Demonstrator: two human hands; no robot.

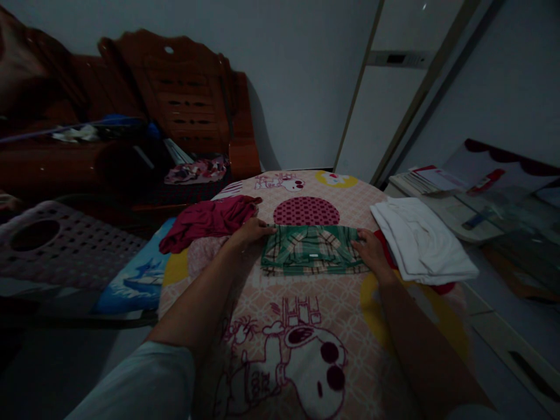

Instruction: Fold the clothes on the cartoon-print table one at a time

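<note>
A green plaid shirt [312,248], folded into a flat strip with a small white label near its middle, lies on the patterned cloth [280,309] that covers the round table. At the strip's upper left corner, the fingers of my left hand [252,231] are closed on the fabric. My right hand [371,249] pinches the shirt's right end between thumb and fingers. A crumpled dark red garment [210,221] lies just beyond my left forearm. To the right of my right hand rests a folded white garment [426,239].
A wooden bench [175,93] stands behind the table at left, with a patterned cloth [199,170] on its seat. Left of the table is a woven chair [87,239] with a blue cushion [135,274]. A cabinet [476,216] holding papers borders the right side.
</note>
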